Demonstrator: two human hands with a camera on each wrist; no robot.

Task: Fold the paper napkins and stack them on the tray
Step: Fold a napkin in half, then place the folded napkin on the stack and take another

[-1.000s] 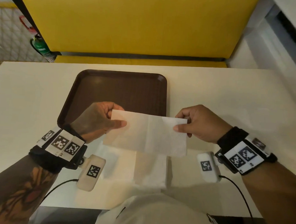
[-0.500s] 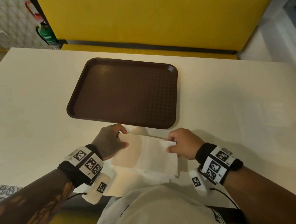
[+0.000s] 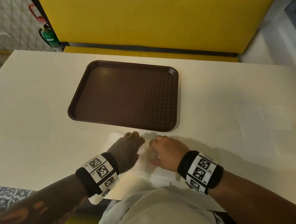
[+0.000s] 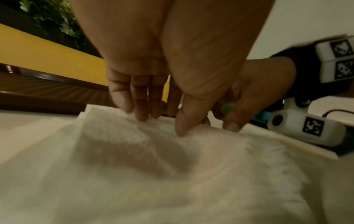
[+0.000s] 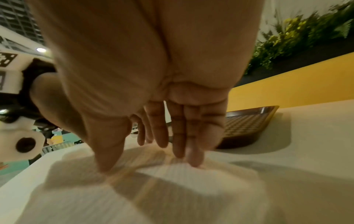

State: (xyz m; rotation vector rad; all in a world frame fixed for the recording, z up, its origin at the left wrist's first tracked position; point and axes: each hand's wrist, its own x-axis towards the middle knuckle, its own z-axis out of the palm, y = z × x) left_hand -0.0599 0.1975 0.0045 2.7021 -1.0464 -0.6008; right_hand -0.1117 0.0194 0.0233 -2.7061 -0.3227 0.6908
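Observation:
A white paper napkin (image 3: pixel 115 138) lies on the cream table just in front of the brown tray (image 3: pixel 127 97), which holds nothing. Both hands are down on the napkin, close together. My left hand (image 3: pixel 136 138) presses it with straight fingers and thumb, as the left wrist view shows: hand (image 4: pixel 162 125), napkin (image 4: pixel 134 151). My right hand (image 3: pixel 152 151) also rests its straight fingers and thumb on the paper, seen in the right wrist view as hand (image 5: pixel 149 165) on napkin (image 5: pixel 172 189). The hands hide most of the napkin.
More white napkin paper (image 3: pixel 160 177) lies at the table's front edge by my body. A yellow bench (image 3: pixel 147 19) stands behind the table, and a green extinguisher (image 3: pixel 48 35) at far left. The tray's corner (image 5: pixel 247 125) sits just beyond my right fingers.
The napkin came down from the air onto the table in front of the tray. My hands, which pinched its two ends apart, have come together and now press on it.

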